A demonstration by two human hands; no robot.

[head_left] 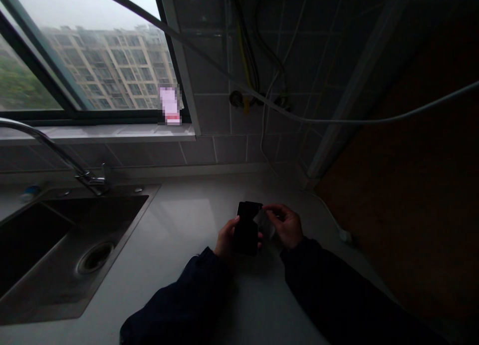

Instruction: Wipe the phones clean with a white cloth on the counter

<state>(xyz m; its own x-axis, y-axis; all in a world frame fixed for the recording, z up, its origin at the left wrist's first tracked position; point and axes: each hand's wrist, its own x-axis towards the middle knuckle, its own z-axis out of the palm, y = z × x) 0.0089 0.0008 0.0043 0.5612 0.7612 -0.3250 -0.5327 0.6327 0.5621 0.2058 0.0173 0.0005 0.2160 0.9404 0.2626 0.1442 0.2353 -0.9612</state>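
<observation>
The fingers of the left hand point(226, 240) curl around the lower left edge of a black smartphone point(246, 229), gripping it upright and tilted slightly toward the wearer, with its dark face showing nothing. The right hand's fingers point(279, 217) are closed in a pinch on a translucent sheet point(266, 223), which touches the phone's upper right edge; its exact outline is hard to make out. Both dark sleeves point(325, 285) run back toward 6 o'clock. The phone is held just above a pale countertop point(179, 235), and a white cable point(329, 217) runs along it at 3 o'clock to a small plug point(346, 236). At 9 o'clock sits a stainless steel sink point(69, 280) with a round drain point(95, 258), its basin partly lost in shadow. A curved faucet point(88, 177) rises at 10 o'clock, below a tiled wall point(198, 150) and a window point(112, 60) looking out on an apartment block. On the sill at 11 o'clock stands a pinkish object point(170, 105), too blurred to identify. Hoses point(254, 55) hang on the tiles at 12 o'clock, and a brown panel point(396, 185) fills the dim right side.
</observation>
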